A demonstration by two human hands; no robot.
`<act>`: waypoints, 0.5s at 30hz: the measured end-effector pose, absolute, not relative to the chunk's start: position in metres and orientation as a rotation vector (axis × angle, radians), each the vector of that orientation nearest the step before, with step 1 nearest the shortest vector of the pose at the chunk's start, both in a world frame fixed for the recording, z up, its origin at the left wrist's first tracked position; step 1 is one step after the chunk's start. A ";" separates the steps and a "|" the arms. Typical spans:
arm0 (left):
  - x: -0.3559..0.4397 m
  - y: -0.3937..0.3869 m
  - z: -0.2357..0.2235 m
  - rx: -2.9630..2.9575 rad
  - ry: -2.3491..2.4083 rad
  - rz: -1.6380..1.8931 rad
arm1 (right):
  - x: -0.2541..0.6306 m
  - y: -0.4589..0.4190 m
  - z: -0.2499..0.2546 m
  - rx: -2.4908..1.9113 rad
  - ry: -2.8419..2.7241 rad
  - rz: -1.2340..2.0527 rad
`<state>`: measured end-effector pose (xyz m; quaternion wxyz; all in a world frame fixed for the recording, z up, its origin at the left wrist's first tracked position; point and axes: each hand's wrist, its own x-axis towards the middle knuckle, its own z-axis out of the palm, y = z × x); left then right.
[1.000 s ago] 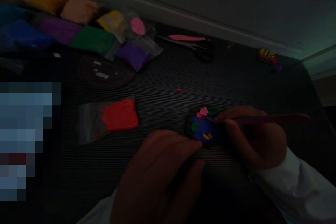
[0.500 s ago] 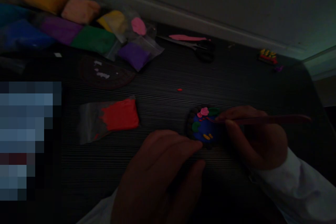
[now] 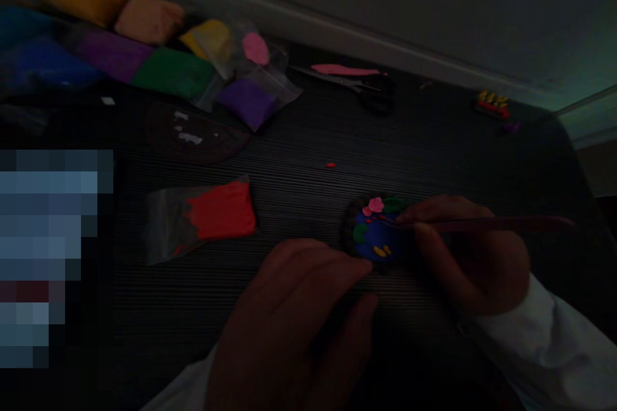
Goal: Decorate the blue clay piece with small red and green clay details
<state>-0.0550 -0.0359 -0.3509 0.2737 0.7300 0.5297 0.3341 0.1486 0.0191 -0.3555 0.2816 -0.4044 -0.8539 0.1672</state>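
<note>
Well, the right hand pinches a slim tool; the left hand arches, half-open.

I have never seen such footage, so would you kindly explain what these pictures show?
There is no machine here: one camera, worn on the head of a bare-handed person, looks forward and down. The right hand holds a slim pinkish tool, pointed at a small blue disc with a dark, bumpy rim. The left hand is at the disc's near edge. On the dark striped table lie a bag of red clay-like material, black-handled scissors farther back, and bags of coloured material at upper left.
</note>
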 end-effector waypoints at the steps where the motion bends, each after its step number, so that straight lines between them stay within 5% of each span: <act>1: -0.055 -0.036 -0.351 1.962 1.427 0.903 | 0.148 0.019 -0.356 -1.079 -2.292 0.442; 15: -0.057 -0.037 -0.350 1.969 1.428 0.902 | 0.150 0.018 -0.356 -1.091 -2.299 0.460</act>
